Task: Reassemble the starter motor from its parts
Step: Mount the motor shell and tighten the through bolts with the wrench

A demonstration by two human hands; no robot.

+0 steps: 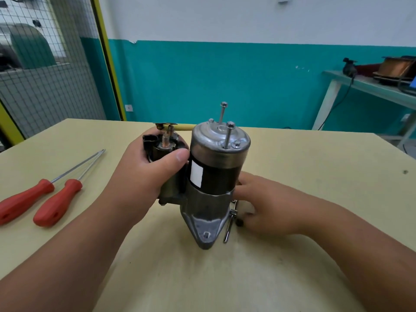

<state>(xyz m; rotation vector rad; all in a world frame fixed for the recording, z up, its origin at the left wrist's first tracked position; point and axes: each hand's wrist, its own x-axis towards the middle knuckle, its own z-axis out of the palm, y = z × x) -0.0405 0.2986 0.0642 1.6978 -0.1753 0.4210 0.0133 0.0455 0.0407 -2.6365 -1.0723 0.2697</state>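
A: Motor position?
B: The motor (211, 176) stands upright on the table (315, 176), nose down. Two bolts (230, 125) protrude from its top cap.
A: Hands?
B: The left hand (148, 172) grips the solenoid (166, 145), thumb across its front. The right hand (267, 206) rests on the table just beside the motor base, at a small metal tool (229, 224). Whether it holds the tool cannot be told.
A: Other items?
B: Two red screwdrivers (56, 199) lie at the left, well apart from the motor.

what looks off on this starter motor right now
The two through bolts stand high out of the silver end cap of the starter motor, heads well clear and the rear one leaning, so they look not yet tightened.
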